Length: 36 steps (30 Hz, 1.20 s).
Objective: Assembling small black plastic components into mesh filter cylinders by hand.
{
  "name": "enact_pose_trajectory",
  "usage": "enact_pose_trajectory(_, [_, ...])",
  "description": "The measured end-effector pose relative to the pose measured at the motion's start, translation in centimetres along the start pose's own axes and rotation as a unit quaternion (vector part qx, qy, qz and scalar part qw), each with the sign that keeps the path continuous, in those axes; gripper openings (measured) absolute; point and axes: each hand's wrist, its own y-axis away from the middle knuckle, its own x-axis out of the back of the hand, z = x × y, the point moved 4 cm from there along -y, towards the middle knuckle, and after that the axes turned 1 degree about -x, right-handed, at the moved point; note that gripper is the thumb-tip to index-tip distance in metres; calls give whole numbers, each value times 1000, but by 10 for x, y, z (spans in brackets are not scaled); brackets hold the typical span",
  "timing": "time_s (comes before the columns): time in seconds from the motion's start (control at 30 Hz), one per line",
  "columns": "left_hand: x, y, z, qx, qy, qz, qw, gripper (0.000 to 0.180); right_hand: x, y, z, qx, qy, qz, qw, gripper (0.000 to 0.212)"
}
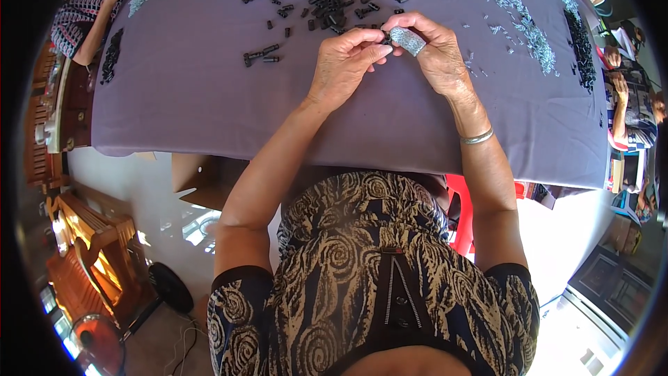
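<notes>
Over the purple-grey cloth [229, 111], my two hands meet at fingertip height. My left hand [344, 63] is closed in a pinch on a small black part [387, 37], mostly covered by the fingers. Against that same part, the fingertips of my right hand [440, 59] are also pinched. A speckled grey-white wrap [407, 40] covers the right thumb. Just beyond my hands lies a heap of small black cylindrical parts [328, 3]. Several joined or lined-up black parts [261, 54] lie left of my left hand.
Small silvery pieces [532, 35] spread across the table's right side, beside a strip of black parts [579, 49]. Other people's arms rest at the left [111, 0] and right edges [621, 97]. A red stool [461, 216], a fan [170, 287] and wooden furniture [90, 257] stand below.
</notes>
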Motion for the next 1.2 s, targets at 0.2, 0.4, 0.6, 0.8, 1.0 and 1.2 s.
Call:
enact_pose_trajectory(0.2, [1, 0, 0, 0, -5, 0, 1000, 20, -1, 1, 0, 25, 30, 5, 999, 18])
enact_pose_trajectory(0.4, [0, 1, 2, 18, 6, 0, 1000, 19, 0, 0, -7, 87, 145, 22, 985, 23])
enact_pose_trajectory(0.6, [3, 0, 5, 79, 34, -75, 993, 19, -6, 3, -18, 143, 212, 20, 966, 19])
enact_pose_trajectory(0.8, [3, -1, 7, 101, 56, -73, 991, 17, -5, 3, -15, 135, 162, 13, 977, 20])
enact_pose_trajectory(1.0, [-1, 0, 10, 39, 71, -42, 996, 17, -4, 3, -17, 96, 42, 75, 992, 14])
enact_pose_trajectory(1.2, [0, 0, 9, -85, 54, -35, 994, 19, 3, 6, 2, -107, -34, 53, 992, 51])
